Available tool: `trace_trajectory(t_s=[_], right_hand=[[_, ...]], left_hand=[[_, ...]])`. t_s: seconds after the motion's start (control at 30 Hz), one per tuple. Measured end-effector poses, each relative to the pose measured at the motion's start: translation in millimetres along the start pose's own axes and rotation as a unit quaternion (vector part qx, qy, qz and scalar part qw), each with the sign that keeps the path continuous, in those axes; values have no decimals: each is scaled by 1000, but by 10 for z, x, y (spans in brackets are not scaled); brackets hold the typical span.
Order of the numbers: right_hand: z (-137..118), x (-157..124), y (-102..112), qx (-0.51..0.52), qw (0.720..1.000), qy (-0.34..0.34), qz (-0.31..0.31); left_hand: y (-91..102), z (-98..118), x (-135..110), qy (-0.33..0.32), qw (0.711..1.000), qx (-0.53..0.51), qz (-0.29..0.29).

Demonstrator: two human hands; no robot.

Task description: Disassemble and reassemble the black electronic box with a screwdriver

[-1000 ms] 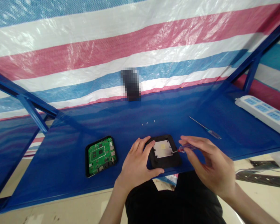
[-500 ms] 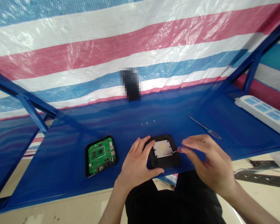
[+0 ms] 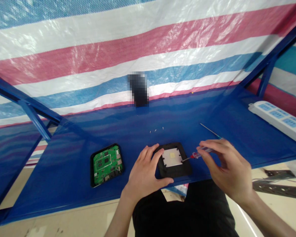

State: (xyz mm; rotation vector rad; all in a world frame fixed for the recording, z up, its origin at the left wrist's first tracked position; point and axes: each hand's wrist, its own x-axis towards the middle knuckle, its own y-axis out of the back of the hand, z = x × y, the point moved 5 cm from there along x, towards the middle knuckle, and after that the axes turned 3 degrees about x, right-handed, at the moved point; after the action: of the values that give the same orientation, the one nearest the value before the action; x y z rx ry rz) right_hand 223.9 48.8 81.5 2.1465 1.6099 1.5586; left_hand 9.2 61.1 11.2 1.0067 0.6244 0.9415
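A square black cover (image 3: 172, 171) with a silver metal plate (image 3: 168, 160) in its middle lies flat near the table's front edge. My left hand (image 3: 146, 171) rests against the cover's left side, fingers spread along its rim and thumb at the front. Pinched in my right hand (image 3: 227, 164) is a screwdriver (image 3: 195, 155) with a clear and red handle. It slants down to the left, and its tip meets the right edge of the plate. Whether the tip sits in a screw is too small to tell.
To the left lies a black case holding a green circuit board (image 3: 106, 164). Several small screws (image 3: 155, 130) lie behind the cover. A second screwdriver (image 3: 210, 130) is partly behind my right hand. A white power strip (image 3: 278, 115) stands at the right; a pixelated dark object (image 3: 139, 90) at the back.
My right hand has moved back to the right, away from the cover, and more of the screwdriver's handle shows. The tip stays at the plate's edge. My left hand has not moved.
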Motion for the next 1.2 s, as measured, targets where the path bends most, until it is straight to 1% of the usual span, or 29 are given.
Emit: trace_trajectory(t_s=[0.07,0.13,0.27,0.37,0.47,0.53,0.67,0.8,0.87,1.0,1.2], right_hand=[[91,-38,15,5,999,-34,8],[154,-73,27,13,998,-50,19],[216,-120,47,21,998,-41,45],[258,-147,54,47,996,-53,52],[251,-168,77,97,990,-76,74],[196,-172,82,125,985,-88,80],[-6,-126,-21,165,982,-90,32],[-206,-3,-228,156,987,-31,-13],[-241,54,-341,152,988,-18,-27],[-247,103,-503,140,989,-23,-50],[-287,106,-522,123,991,4,-57]], left_hand=[[-4,1,-2,0,1000,-2,-3],[-11,-4,-4,1,1000,-3,-4],[-17,-14,-6,4,1000,-7,-5],[-16,-14,-7,6,1000,-5,-8],[-15,-15,-9,8,1000,-3,-6],[-18,-16,-9,8,1000,-4,-4],[-24,-14,-5,3,1000,2,2],[-23,-11,-2,0,1000,9,11],[-23,-5,0,-6,1000,9,15],[-20,11,6,-15,1000,10,15],[3,26,6,-16,1000,7,16]])
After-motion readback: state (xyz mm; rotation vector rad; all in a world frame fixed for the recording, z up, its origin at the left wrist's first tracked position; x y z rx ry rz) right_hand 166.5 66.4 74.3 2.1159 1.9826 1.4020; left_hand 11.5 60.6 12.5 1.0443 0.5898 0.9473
